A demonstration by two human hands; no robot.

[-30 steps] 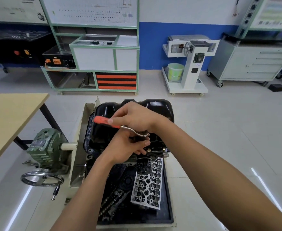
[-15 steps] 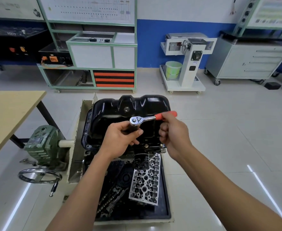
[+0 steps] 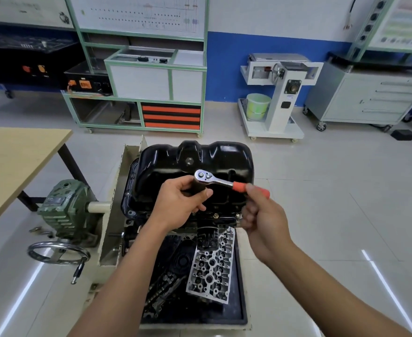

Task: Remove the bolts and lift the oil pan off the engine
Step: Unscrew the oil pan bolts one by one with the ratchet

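Tiled floor [image 3: 321,190]; glossy black oil pan [image 3: 224,154]; left grip [image 3: 178,205] clamps socket [image 3: 197,188], right grip [image 3: 261,222] ratchet [image 3: 214,180].

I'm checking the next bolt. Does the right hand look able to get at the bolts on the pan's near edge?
Probably yes: the near-edge bolts lie uncovered close beside the right hand, though it pinches the orange ratchet handle.

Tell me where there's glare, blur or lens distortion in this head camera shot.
Head view: white reflections streak the glossy floor and glint on the black oil pan; the right hand at the ratchet handle is motion-blurred; the wide lens tilts the drawer cabinet near the right edge.
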